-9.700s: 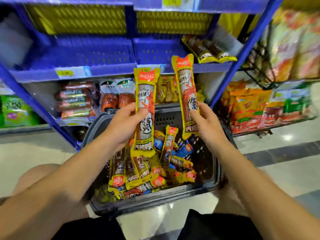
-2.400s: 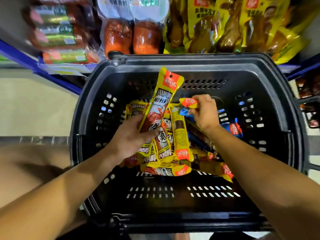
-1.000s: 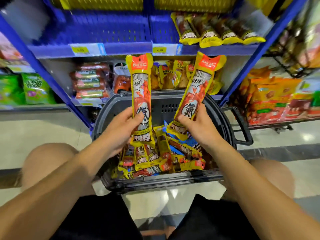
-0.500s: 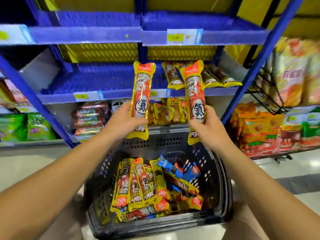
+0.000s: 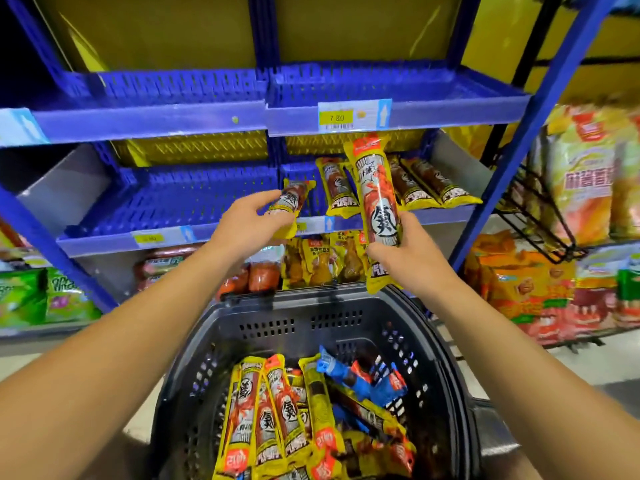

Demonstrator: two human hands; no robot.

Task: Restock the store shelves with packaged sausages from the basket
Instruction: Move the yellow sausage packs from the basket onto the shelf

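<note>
A blue store shelf [image 5: 166, 202] stands behind a dark basket [image 5: 446, 368] full of packaged sausages [image 5: 277, 410]. The left hand [image 5: 249, 230] has its grip clenched around one yellow sausage pack [image 5: 291, 202] at the shelf's front edge, beside the stocked packs [image 5: 426, 188]. The right hand [image 5: 412, 258] holds a second pack [image 5: 377, 202] upright above the basket.

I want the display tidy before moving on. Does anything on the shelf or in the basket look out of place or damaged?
Nothing looks damaged or spilled. Among the yellow sausage packs in the basket, a few blue packs lie crosswise. The shelved packs fan out slightly rather than sitting parallel.
</note>
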